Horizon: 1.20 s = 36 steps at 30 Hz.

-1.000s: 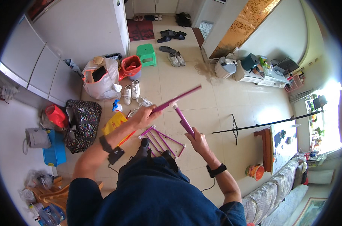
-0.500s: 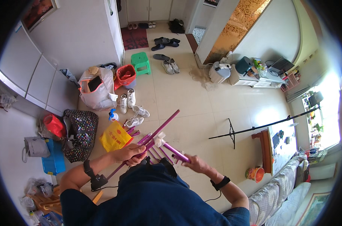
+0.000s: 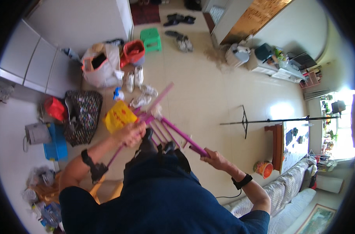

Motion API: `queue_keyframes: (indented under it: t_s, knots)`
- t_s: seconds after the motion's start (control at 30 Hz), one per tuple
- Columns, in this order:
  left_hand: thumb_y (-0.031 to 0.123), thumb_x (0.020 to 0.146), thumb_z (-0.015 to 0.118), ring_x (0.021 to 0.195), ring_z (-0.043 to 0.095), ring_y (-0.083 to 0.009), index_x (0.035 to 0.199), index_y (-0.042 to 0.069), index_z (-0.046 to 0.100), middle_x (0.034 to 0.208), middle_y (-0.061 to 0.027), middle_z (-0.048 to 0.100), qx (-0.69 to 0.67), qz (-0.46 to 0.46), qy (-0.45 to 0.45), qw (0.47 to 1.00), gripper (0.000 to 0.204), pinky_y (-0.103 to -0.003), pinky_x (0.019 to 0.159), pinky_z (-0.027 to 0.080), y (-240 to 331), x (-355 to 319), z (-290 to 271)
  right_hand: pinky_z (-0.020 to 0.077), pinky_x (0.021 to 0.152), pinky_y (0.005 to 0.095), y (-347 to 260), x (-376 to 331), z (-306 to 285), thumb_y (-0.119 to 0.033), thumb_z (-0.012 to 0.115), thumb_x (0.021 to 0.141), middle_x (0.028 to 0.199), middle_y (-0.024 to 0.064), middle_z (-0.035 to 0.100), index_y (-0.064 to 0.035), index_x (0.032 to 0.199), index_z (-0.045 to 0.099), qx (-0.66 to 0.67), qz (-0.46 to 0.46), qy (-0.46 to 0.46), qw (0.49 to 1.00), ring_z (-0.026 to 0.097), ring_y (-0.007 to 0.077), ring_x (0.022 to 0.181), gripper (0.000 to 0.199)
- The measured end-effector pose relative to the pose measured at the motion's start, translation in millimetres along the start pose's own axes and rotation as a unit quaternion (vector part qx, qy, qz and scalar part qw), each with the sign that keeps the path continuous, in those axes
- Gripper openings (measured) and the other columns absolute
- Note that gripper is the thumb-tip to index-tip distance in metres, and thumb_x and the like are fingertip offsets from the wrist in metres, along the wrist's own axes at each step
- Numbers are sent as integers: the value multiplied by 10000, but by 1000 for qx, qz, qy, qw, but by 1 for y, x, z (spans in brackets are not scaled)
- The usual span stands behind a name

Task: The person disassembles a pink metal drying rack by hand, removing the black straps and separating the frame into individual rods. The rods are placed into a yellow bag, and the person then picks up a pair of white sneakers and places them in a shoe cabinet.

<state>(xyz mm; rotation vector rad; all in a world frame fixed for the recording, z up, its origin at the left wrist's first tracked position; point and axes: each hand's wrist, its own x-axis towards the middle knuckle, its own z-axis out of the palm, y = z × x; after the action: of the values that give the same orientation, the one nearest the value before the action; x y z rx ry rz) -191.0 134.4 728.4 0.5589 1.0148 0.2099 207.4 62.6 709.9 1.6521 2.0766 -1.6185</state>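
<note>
My left hand (image 3: 131, 133) is closed round a long purple tube (image 3: 164, 93) that slants up and away to the right. A whitish connector (image 3: 156, 112) sits along this tube just beyond the hand, blurred by motion. My right hand (image 3: 215, 159) grips the near end of a second purple tube (image 3: 183, 135), whose far end reaches the connector. Whether that end is seated in it I cannot tell. Several more purple tubes (image 3: 158, 133) lie on the floor below, partly hidden by the held ones. Beside my left hand lies a yellow bag (image 3: 120, 117).
White shoes (image 3: 141, 101) and a blue-topped bottle (image 3: 118, 93) are on the floor ahead. A patterned bag (image 3: 83, 117) stands at left, a green stool (image 3: 151, 39) farther off. On the right are a black stand (image 3: 259, 122), a table (image 3: 278, 150) and an orange bucket (image 3: 263, 169).
My view has tilted, so the room sits higher in it. My hands are farther apart, with the right one farther from the connector and more of its tube showing. Both keep hold.
</note>
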Motion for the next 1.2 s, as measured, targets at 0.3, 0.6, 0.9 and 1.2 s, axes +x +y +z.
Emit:
queue_keyframes:
  t_s: [0.3,0.6,0.9,1.2]
  knots:
    - [481,935,534,362,278,-26,776,143,470,530,94,331,-62,97,154,981,379,-187,341,212,-60,152,-62,425,547,322,48,76,81,-321,542,953,655,33,513,-32,1009,520,234,103,-5,967,493,135,597,295]
    - [433,933,551,443,387,-55,877,113,529,608,64,424,-128,69,142,979,325,-214,397,331,-29,228,-170,278,405,217,58,200,78,-245,544,958,602,-63,415,-99,904,522,402,198,179,876,339,44,456,157]
    - [382,930,581,562,442,-81,985,51,550,686,13,483,-249,237,6,939,337,-252,529,397,-41,289,-260,495,556,231,-24,375,144,-216,547,964,810,50,608,-30,955,533,513,72,166,839,587,112,620,186]
    - [461,990,380,1065,506,-180,1287,55,460,1156,-102,539,-27,157,236,959,509,-320,934,404,-131,348,-357,495,682,233,-62,561,272,-125,563,934,942,-6,583,-43,1204,501,529,87,194,821,561,76,795,290]
